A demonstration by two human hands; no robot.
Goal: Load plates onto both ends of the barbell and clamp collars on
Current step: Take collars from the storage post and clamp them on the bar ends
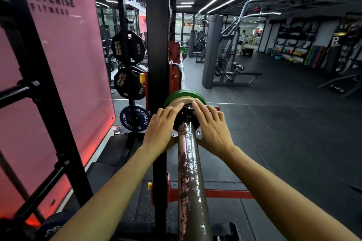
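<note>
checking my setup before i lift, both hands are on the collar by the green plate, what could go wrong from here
1. The left hand and right hand flank the black collar with fingertips near the green plate; they could get pinched if the collar snaps shut.
2. If the collar is not seated flush against the plate, the plate may creep along the barbell sleeve.

Black rack upright (156,25) at centre; left of it, stored plates (128,47) on pegs (15 kg, 25 kg, a blue Rogue disc (134,117)). Pink wall panel (64,55) far left; cable machine (225,51) and storage shelves (293,43) right.
</note>
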